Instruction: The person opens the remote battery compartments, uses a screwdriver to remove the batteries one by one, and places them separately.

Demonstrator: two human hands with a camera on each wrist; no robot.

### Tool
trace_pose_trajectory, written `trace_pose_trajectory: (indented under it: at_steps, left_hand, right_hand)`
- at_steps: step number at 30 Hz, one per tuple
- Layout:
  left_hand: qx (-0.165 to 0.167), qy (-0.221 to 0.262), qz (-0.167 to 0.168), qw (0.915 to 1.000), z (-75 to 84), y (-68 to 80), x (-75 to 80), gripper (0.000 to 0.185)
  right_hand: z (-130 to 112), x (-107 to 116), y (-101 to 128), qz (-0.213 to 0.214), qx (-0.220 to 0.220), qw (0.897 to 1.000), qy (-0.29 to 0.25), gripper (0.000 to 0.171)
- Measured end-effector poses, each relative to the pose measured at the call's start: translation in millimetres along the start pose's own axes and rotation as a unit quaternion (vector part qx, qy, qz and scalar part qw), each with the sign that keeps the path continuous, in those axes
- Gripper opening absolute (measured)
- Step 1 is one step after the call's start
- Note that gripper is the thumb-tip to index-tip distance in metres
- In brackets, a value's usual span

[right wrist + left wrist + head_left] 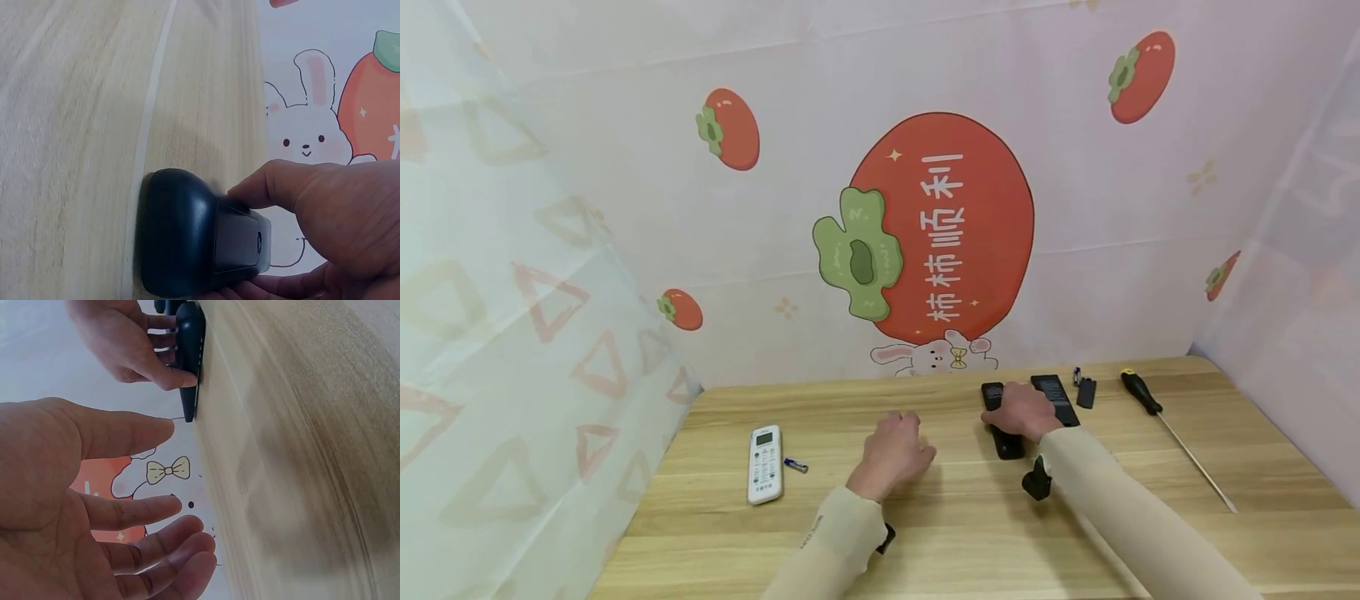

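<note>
My right hand [1027, 408] grips a black remote control [1009, 447] that lies on the wooden table. In the right wrist view, thumb and fingers are on opposite sides of the remote control [178, 234], and its rounded end faces the camera. My left hand [893, 454] is held over the middle of the table with nothing in it. The left wrist view shows that hand [44, 481] with loosely bent fingers, the thumb apart from them. Beside my right hand is a flat black object [1058, 398] with printed text, partly covered by the arm.
A white remote control [765, 467] lies at the left, with a blue-and-silver battery [796, 465] next to it. At the back right are another battery [1077, 377], a small black cover [1086, 393] and a long screwdriver [1142, 393]. A printed cloth [760, 225] rises behind the table.
</note>
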State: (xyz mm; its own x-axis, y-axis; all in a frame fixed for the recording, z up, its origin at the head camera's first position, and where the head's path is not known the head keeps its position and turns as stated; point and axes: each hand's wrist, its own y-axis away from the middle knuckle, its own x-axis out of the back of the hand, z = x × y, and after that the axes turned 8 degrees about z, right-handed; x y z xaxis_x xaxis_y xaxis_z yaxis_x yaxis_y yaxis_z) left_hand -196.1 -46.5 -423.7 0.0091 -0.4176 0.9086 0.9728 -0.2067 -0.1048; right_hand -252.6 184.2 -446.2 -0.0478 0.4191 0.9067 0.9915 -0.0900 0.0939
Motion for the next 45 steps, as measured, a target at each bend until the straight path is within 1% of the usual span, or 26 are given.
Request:
trace_pose_trajectory:
  at_steps: [9, 15, 19, 21, 25, 29, 30, 33, 36, 38, 45]
  left_hand:
    - [0.009, -0.029, -0.017, 0.9994, 6.0, -6.3, -9.8, 0.043]
    - [-0.004, -0.037, -0.025, 0.999, 10.6, -11.5, -18.4, 0.048]
    - [-0.022, -0.025, -0.026, 0.9991, 13.3, -19.0, -26.0, 0.058]
    - [-0.035, -0.02, -0.031, 0.9987, 15.0, -23.4, -29.7, 0.064]
    - [-0.062, -0.013, -0.05, 0.9967, 18.4, -33.0, -38.3, 0.074]
    - [-0.081, -0.016, -0.063, 0.9946, 21.7, -41.5, -47.5, 0.078]
    - [-0.085, -0.017, -0.064, 0.9942, 22.5, -43.2, -50.0, 0.079]
    - [-0.092, -0.026, -0.063, 0.9934, 25.0, -46.8, -56.9, 0.085]
    - [-0.092, -0.034, -0.064, 0.993, 28.8, -47.6, -61.4, 0.09]
    - [-0.087, -0.038, -0.068, 0.9931, 32.4, -46.8, -62.7, 0.09]
    - [-0.065, -0.043, -0.076, 0.9941, 45.8, -44.2, -67.7, 0.085]
  right_hand:
    - [5, 3, -3, 0.001, -0.007, 1.0, 0.009, 0.045]
    - [6, 5, -1, 0.002, -0.01, 1.0, 0.012, 0.044]
    - [6, 13, 5, 0.006, 0.004, 1.0, 0.002, 0.041]
    - [7, 19, 9, 0.008, 0.016, 1.0, -0.008, 0.036]
    - [13, 28, 13, 0.015, 0.049, 0.998, -0.022, 0.03]
    - [19, 35, 17, 0.019, 0.088, 0.996, -0.011, 0.021]
    - [20, 36, 18, 0.018, 0.098, 0.995, -0.008, 0.021]
    - [22, 38, 21, 0.01, 0.127, 0.992, -0.004, 0.028]
    - [23, 39, 23, -0.001, 0.152, 0.988, -0.009, 0.03]
    - [23, 40, 24, -0.004, 0.169, 0.986, -0.009, 0.031]
    - [24, 41, 25, -0.016, 0.208, 0.978, 0.012, 0.039]
